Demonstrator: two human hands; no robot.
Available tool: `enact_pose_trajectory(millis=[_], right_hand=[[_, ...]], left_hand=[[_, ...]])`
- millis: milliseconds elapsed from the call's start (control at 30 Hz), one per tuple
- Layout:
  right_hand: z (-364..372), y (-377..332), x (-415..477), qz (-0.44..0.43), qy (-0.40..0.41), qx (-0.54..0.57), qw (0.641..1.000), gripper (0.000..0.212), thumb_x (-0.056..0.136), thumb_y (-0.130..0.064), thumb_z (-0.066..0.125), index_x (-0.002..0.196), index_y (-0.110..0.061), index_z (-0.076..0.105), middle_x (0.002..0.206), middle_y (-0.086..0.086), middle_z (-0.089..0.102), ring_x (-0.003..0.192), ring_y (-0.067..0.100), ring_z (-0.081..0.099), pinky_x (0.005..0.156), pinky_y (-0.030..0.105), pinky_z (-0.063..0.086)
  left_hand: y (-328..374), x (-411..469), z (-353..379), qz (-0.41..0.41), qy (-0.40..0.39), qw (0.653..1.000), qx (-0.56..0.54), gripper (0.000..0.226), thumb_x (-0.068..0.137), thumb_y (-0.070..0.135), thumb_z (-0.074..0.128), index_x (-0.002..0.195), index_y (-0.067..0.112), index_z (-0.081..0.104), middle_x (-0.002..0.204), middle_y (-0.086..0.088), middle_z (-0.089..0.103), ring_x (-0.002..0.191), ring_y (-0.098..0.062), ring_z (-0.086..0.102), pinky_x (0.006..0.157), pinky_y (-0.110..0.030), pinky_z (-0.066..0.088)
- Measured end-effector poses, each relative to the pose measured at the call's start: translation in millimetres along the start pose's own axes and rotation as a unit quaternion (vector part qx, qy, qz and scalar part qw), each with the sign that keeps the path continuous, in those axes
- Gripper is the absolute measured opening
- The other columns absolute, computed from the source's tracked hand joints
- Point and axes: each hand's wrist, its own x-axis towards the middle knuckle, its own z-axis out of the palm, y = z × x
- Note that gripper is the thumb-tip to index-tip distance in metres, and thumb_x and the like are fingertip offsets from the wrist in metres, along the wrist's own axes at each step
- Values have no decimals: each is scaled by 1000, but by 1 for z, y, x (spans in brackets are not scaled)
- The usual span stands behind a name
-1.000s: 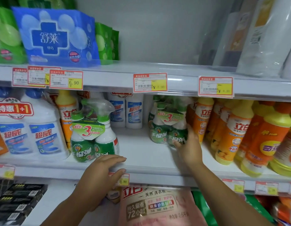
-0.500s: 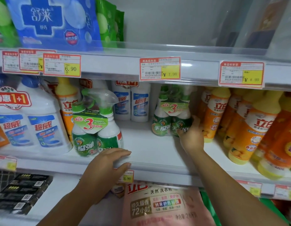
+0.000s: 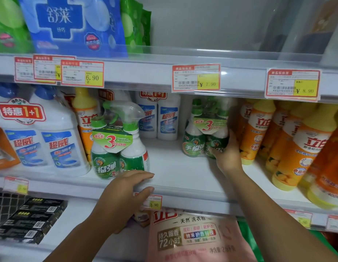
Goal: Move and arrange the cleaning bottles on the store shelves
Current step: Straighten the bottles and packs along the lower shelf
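Since a second ago the right hand (image 3: 227, 152) has slid the rear green twin-pack (image 3: 206, 133) further back on the middle shelf (image 3: 179, 174), so it now sits deep in the row, just left of the orange bottles (image 3: 257, 133) and right of the white bottles at the back (image 3: 158, 118). Its fingers are wrapped around the pack's right bottle low down, gripping it, thumb hidden so I can't say how tight.

Left hand (image 3: 124, 197) hasn't really budged: it rests on the front lip of that same shelf, fingers loosely curled and holding nothing, just in front of the front green twin-pack (image 3: 117, 148) with the spray trigger. Can't tell if the fingertips touch that pack or only the shelf.

My read: the rear pack is basically being lined up behind the front one, leaving a bare strip of shelf between them. Probably the front pack gets shifted next, but that's a guess.
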Motion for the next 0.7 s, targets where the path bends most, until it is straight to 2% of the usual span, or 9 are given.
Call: enact_pose_trajectory(millis=[200, 300, 367, 400, 433, 500, 567, 600, 700], right_hand=[[0, -4, -4, 35, -8, -48, 998, 89, 71, -14, 79, 143, -8, 27, 134, 20, 49, 119, 38, 49, 99, 44, 43], [0, -30, -25, 75, 61, -111, 989, 92, 72, -18, 78, 144, -5, 23, 132, 28, 40, 120, 44, 39, 100, 41, 34], [2, -60, -46, 36, 101, -105, 989, 80, 75, -15, 73, 141, -4, 29, 128, 26, 39, 121, 42, 37, 99, 36, 28], [5, -75, -56, 6, 86, -83, 993, 77, 76, -14, 71, 141, -6, 30, 129, 23, 39, 122, 38, 36, 99, 33, 28], [10, -87, -65, -21, 40, -52, 998, 75, 78, -14, 69, 142, -8, 30, 132, 19, 39, 123, 32, 37, 100, 29, 29], [22, -109, -84, -46, -113, 1, 993, 72, 82, -20, 66, 144, -16, 29, 139, 7, 39, 124, 18, 40, 100, 23, 31], [36, -126, -102, -20, -265, 42, 963, 74, 83, -35, 66, 145, -28, 25, 140, -7, 38, 122, 6, 41, 100, 25, 35], [43, -132, -110, -4, -315, 68, 947, 79, 82, -40, 68, 146, -33, 23, 139, -14, 37, 122, 3, 40, 101, 26, 36], [59, -139, -123, -2, -345, 113, 932, 80, 77, -36, 75, 138, -45, 25, 129, -28, 42, 117, 0, 46, 95, 20, 40]], left_hand=[[-4, -9, -19, -13, 68, 998, -12, 30, 82, 29, 67, 112, 30, 65, 105, 19, 58, 99, -4, 53, 86, -18, 40], [-10, -11, -27, -33, 112, 993, -26, 24, 80, 22, 69, 102, 32, 65, 96, 18, 59, 90, -3, 55, 78, -16, 42], [-17, -11, -32, -64, 162, 984, -25, 20, 78, 22, 71, 92, 31, 60, 90, 13, 55, 84, -5, 55, 71, -16, 42], [-21, -9, -34, -85, 195, 977, -14, 22, 76, 24, 73, 91, 28, 57, 91, 10, 52, 84, -9, 54, 70, -20, 42], [-26, -8, -37, -109, 226, 968, -3, 30, 73, 26, 76, 94, 25, 55, 96, 6, 49, 87, -13, 53, 73, -24, 42], [-35, -6, -42, -152, 245, 958, -14, 55, 68, 28, 79, 114, 20, 50, 111, -1, 44, 101, -18, 48, 85, -29, 41], [-40, -3, -44, -171, 204, 962, -60, 76, 68, 31, 79, 132, 23, 39, 124, -4, 44, 112, -17, 44, 91, -31, 39], [-41, -1, -45, -173, 180, 965, -77, 79, 68, 33, 78, 135, 29, 36, 126, -2, 47, 114, -15, 45, 90, -31, 40], [-42, 1, -46, -190, 163, 962, -107, 72, 72, 34, 72, 135, 38, 38, 124, 4, 57, 110, -15, 53, 84, -28, 41]])
